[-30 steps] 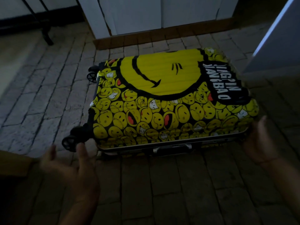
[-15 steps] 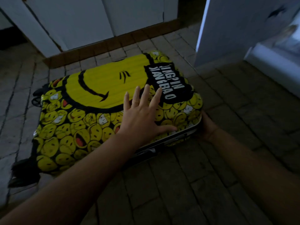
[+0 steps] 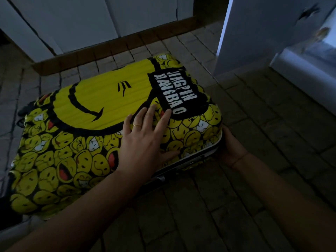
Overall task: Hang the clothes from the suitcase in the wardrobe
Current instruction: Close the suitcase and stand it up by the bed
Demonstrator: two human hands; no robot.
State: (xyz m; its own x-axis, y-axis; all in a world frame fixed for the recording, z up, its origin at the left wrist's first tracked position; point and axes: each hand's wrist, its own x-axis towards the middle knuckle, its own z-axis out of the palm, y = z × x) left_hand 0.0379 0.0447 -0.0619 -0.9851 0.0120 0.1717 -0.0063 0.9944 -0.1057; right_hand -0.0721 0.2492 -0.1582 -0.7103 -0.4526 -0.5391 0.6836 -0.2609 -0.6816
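A yellow suitcase [image 3: 87,110] printed with smiley faces lies flat and closed on the brick floor. My left hand [image 3: 145,140] rests palm down on its lid with the fingers spread straight, a ring on one finger. My right hand [image 3: 231,148] is at the suitcase's near right corner, by the metal seam; its fingers curl around the edge there and are partly hidden. No clothes are visible. White wardrobe doors [image 3: 72,24] stand closed behind the suitcase.
A wooden plinth [image 3: 112,46] runs under the wardrobe. A white panel, maybe an open door [image 3: 263,33], stands at the right, with a lit white ledge [image 3: 305,70] beyond it. Suitcase wheels [image 3: 11,213] sit at the lower left. Dim brick floor fills the foreground.
One second ago both hands hovered off the suitcase. My left hand came down flat on the lid and my right hand took the near right corner. Since half a second ago little has moved.
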